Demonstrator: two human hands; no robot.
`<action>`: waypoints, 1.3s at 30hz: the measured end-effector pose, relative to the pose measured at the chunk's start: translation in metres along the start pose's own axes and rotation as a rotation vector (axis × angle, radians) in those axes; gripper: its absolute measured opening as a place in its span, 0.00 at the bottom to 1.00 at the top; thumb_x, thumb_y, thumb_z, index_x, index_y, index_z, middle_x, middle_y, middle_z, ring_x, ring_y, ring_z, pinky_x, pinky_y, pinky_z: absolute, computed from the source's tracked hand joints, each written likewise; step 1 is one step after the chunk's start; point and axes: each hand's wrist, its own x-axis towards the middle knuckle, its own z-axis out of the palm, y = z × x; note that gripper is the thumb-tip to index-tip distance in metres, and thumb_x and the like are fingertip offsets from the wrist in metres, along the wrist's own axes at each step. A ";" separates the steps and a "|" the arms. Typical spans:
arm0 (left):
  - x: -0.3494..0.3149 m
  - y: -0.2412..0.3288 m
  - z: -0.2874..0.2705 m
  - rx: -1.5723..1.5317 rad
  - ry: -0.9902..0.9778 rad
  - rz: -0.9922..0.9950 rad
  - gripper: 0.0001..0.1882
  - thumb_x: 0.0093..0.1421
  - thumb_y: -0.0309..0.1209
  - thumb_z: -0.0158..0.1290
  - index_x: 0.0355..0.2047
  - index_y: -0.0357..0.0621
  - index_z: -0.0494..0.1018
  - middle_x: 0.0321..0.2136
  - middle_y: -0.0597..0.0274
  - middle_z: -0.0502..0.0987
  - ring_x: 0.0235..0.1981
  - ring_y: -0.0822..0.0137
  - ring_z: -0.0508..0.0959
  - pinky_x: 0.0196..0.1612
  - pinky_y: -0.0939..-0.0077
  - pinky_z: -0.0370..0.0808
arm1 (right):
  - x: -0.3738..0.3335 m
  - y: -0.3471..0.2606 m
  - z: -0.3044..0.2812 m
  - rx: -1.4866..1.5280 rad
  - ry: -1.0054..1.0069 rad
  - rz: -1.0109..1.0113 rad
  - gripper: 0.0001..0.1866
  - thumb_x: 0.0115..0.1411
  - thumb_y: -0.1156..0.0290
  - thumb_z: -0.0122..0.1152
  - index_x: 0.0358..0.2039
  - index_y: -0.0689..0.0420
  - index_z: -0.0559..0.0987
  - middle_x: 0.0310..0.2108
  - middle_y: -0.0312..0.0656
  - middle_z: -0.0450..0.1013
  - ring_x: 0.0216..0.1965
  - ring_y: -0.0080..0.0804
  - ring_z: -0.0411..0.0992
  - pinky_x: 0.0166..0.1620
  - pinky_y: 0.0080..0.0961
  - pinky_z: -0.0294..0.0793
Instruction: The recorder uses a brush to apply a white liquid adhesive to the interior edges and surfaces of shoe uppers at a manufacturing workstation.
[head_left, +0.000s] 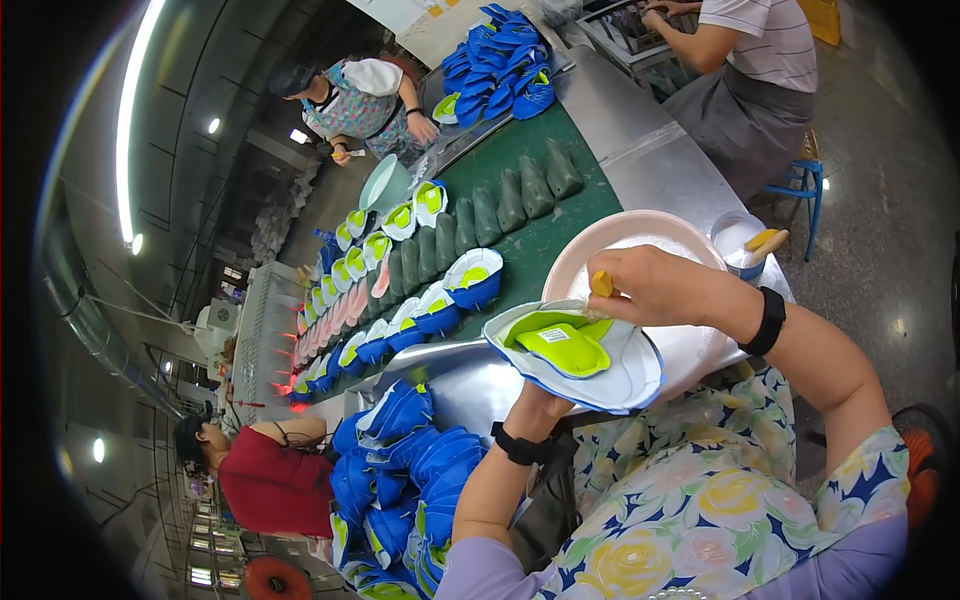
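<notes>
Supporting one white-and-lime shoe upper from below, the left hand is holding it right of centre, while the right hand's fingers are pinching one yellow handle just above. Two black wristbands are circling the wrists. One pink basin is standing behind the upper, and one small bucket is sitting beside it, with one tan-handled tool leaning at its rim. Two blue piles are showing, a near pile at lower centre and a far pile at top centre. About nine dark green foot-shaped forms are lining up between two rows of uppers. Three other people are appearing: one in red at lower left, one in an apron at upper left, one in stripes at upper right.

A metal worktop is bordering a green belt; one long tube light is glowing at upper left.

The upper is mostly hiding the left fingers, so I cannot tell how they are closing. Overlapping is defeating any count of the piles, and the top edge is cutting off the striped person.
</notes>
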 end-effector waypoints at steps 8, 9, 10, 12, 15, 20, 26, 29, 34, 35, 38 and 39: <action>-0.001 0.001 -0.003 0.394 -0.072 0.242 0.28 0.70 0.47 0.48 0.60 0.39 0.68 0.56 0.48 0.75 0.52 0.54 0.80 0.53 0.60 0.80 | 0.001 0.013 -0.008 0.012 -0.114 0.282 0.15 0.59 0.63 0.65 0.35 0.65 0.78 0.24 0.53 0.78 0.28 0.45 0.77 0.34 0.34 0.75; -0.001 0.002 -0.003 0.444 -0.081 0.272 0.28 0.69 0.47 0.48 0.60 0.39 0.68 0.55 0.48 0.75 0.51 0.54 0.80 0.52 0.60 0.81 | 0.000 0.013 -0.014 0.012 -0.115 0.282 0.15 0.59 0.63 0.65 0.35 0.65 0.78 0.24 0.53 0.78 0.28 0.45 0.77 0.34 0.34 0.75; -0.001 0.002 -0.004 0.493 -0.089 0.303 0.27 0.69 0.47 0.49 0.60 0.39 0.68 0.55 0.48 0.75 0.51 0.55 0.80 0.52 0.61 0.81 | -0.003 0.011 -0.023 0.014 -0.163 0.344 0.14 0.59 0.64 0.65 0.34 0.64 0.78 0.25 0.53 0.78 0.28 0.44 0.77 0.34 0.35 0.75; -0.005 0.014 0.012 0.476 -0.047 0.285 0.25 0.69 0.43 0.50 0.58 0.38 0.69 0.52 0.50 0.77 0.49 0.58 0.81 0.50 0.64 0.81 | -0.008 0.011 -0.025 0.016 -0.218 0.404 0.13 0.60 0.65 0.65 0.34 0.64 0.78 0.26 0.52 0.77 0.28 0.42 0.77 0.35 0.35 0.75; -0.002 0.020 0.023 0.542 0.060 0.230 0.23 0.69 0.40 0.51 0.57 0.38 0.70 0.47 0.53 0.78 0.43 0.60 0.82 0.47 0.63 0.82 | -0.016 0.004 -0.011 0.044 0.365 -0.080 0.12 0.60 0.67 0.64 0.36 0.61 0.73 0.29 0.52 0.74 0.33 0.53 0.74 0.37 0.39 0.73; -0.001 0.031 0.008 0.498 0.068 0.274 0.20 0.69 0.38 0.49 0.57 0.42 0.71 0.47 0.54 0.78 0.43 0.61 0.82 0.45 0.65 0.83 | -0.027 0.007 0.007 -0.097 0.237 -0.243 0.08 0.61 0.70 0.64 0.34 0.58 0.74 0.29 0.50 0.75 0.33 0.51 0.75 0.38 0.40 0.74; 0.007 0.026 -0.048 0.680 0.050 0.401 0.19 0.69 0.38 0.50 0.57 0.45 0.70 0.47 0.56 0.79 0.42 0.62 0.82 0.43 0.67 0.82 | -0.008 -0.001 -0.005 0.147 0.555 -0.094 0.12 0.60 0.65 0.68 0.31 0.58 0.74 0.26 0.46 0.76 0.25 0.43 0.76 0.31 0.35 0.73; 0.004 0.025 -0.081 0.784 0.030 0.457 0.18 0.69 0.37 0.50 0.57 0.46 0.70 0.47 0.57 0.79 0.42 0.62 0.82 0.42 0.67 0.82 | 0.006 0.005 0.001 0.108 0.531 0.046 0.15 0.58 0.63 0.68 0.29 0.61 0.74 0.23 0.49 0.75 0.24 0.44 0.76 0.30 0.35 0.73; 0.003 0.041 -0.133 0.929 0.049 0.601 0.18 0.69 0.37 0.51 0.57 0.49 0.70 0.46 0.58 0.79 0.42 0.63 0.82 0.40 0.68 0.82 | -0.002 0.034 -0.005 0.044 0.341 0.418 0.22 0.57 0.58 0.67 0.22 0.67 0.78 0.19 0.52 0.74 0.21 0.46 0.74 0.29 0.37 0.72; 0.014 0.053 -0.138 0.956 0.058 0.640 0.18 0.69 0.36 0.51 0.57 0.49 0.70 0.46 0.58 0.79 0.42 0.63 0.82 0.39 0.69 0.82 | -0.007 0.039 -0.004 0.128 0.350 0.479 0.21 0.57 0.58 0.68 0.23 0.67 0.78 0.19 0.49 0.75 0.20 0.39 0.75 0.28 0.32 0.73; 0.052 0.106 -0.144 1.025 0.107 0.767 0.17 0.69 0.36 0.51 0.57 0.51 0.70 0.46 0.59 0.79 0.42 0.64 0.82 0.38 0.69 0.82 | -0.028 0.040 0.003 0.269 0.444 0.544 0.18 0.58 0.61 0.69 0.24 0.65 0.79 0.20 0.45 0.77 0.21 0.31 0.76 0.28 0.27 0.73; 0.054 0.111 -0.155 1.047 0.122 0.804 0.17 0.69 0.36 0.51 0.57 0.51 0.70 0.46 0.59 0.79 0.42 0.64 0.82 0.38 0.70 0.81 | -0.039 0.041 0.005 0.298 0.441 0.543 0.17 0.58 0.62 0.70 0.25 0.65 0.79 0.20 0.44 0.77 0.22 0.28 0.77 0.28 0.25 0.73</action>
